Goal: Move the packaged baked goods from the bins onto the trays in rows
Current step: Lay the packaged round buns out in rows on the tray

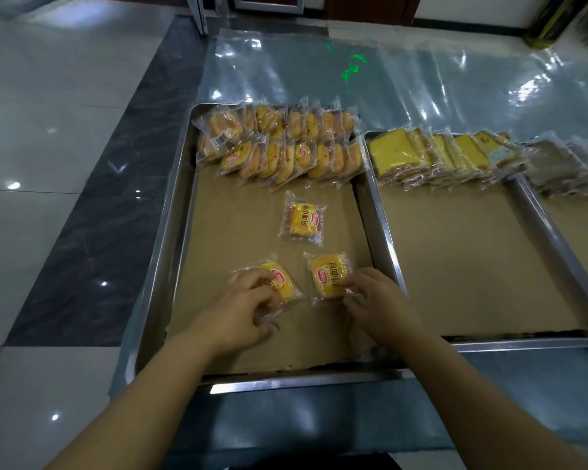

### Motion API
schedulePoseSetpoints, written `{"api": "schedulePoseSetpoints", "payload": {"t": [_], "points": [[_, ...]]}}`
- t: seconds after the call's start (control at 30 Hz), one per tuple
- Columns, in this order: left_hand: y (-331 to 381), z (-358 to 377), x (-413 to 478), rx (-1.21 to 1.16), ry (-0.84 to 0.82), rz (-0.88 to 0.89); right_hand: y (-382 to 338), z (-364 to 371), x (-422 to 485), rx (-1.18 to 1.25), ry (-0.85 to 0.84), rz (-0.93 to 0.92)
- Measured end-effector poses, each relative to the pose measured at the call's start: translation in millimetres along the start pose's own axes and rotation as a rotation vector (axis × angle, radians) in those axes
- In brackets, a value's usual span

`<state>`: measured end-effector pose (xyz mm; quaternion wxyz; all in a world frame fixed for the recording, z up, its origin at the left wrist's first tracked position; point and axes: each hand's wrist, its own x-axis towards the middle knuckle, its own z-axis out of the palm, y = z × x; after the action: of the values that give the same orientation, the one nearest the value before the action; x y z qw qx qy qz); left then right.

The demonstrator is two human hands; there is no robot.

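The left grip (248, 307) curls over a clear-wrapped yellow bread packet (280, 281) lying aslant on the brown paper of the steel tray (157, 266). The right grip (377, 300) pinches the near right edge of a second yellow packet (328, 278), whose long axis points away from the person. The two overlapping rows of packets (286, 147) lie straight ahead at the far end. A third loose packet (302, 220) sits between them and the hands, about as near to one hand as the other.
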<state>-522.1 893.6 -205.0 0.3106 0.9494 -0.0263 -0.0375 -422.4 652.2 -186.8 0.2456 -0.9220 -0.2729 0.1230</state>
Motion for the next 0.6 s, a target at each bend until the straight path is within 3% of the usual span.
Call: {"api": "schedulePoseSetpoints", "payload": {"t": [0.1, 0.2, 0.3, 0.5, 0.6], "points": [[-1.9, 5.6, -4.8, -0.047, 0.02, -0.071, -0.3, -0.3, 3.4, -0.077, -0.007, -0.021], [0.3, 7.0, -6.6, -0.079, 0.058, -0.184, -3.4, 0.1, 10.4, -0.179, -0.18, -0.034], [1.5, 9.4, -10.3, 0.039, 0.048, -0.233, -6.7, -0.3, 14.3, -0.236, -0.322, -0.032], [12.4, 11.9, -13.8, 0.186, 0.203, -0.362, -14.8, -3.6, 11.3, -0.373, -0.224, 0.061], [14.7, 14.8, -14.8, 0.173, 0.288, -0.365, -15.2, -0.1, 10.0, -0.45, -0.152, -0.005]]}}
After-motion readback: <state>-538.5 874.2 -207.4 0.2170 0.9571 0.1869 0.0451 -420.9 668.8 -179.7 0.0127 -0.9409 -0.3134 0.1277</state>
